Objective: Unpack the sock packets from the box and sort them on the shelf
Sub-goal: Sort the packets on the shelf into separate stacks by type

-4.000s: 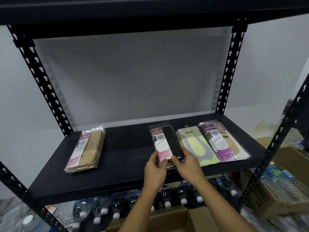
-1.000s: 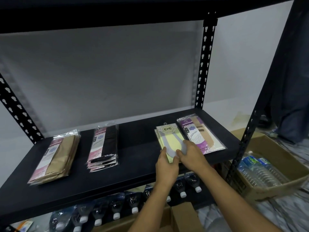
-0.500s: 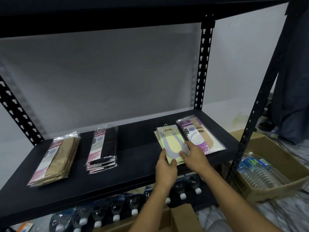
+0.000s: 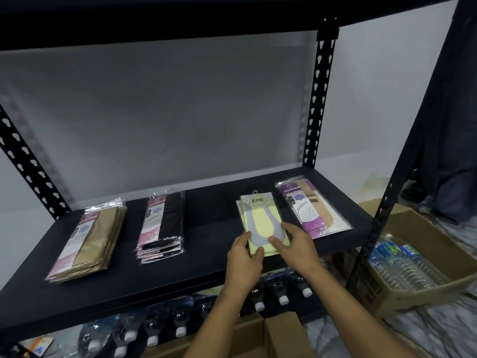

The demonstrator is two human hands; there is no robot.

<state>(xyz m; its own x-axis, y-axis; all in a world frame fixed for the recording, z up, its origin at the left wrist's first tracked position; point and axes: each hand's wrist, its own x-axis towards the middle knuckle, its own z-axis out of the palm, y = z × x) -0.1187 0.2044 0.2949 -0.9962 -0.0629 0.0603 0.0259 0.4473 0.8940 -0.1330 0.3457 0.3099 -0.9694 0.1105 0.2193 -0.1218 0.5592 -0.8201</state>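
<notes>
Four piles of sock packets lie on the black shelf (image 4: 180,275). From left to right they are a tan pile (image 4: 90,239), a black pile (image 4: 162,223), a yellow-and-grey pile (image 4: 260,218) and a purple-and-beige packet (image 4: 312,208). My left hand (image 4: 244,257) and my right hand (image 4: 294,244) both hold the near end of the yellow-and-grey pile, thumbs on top, fingers at its edges. The box that the packets come from shows only as cardboard flaps (image 4: 278,334) at the bottom edge.
Black perforated uprights (image 4: 320,99) frame the shelf, and another shelf board runs overhead. Several water bottles (image 4: 178,324) lie under the shelf. An open carton of bottles (image 4: 402,267) stands on the floor at the right. A dark-clothed person (image 4: 451,151) stands at the far right.
The black packets now lie in their own pile left of centre. Both hands have shifted to the yellow-and-grey pile and nudged it slightly; the view has drifted a little.
</notes>
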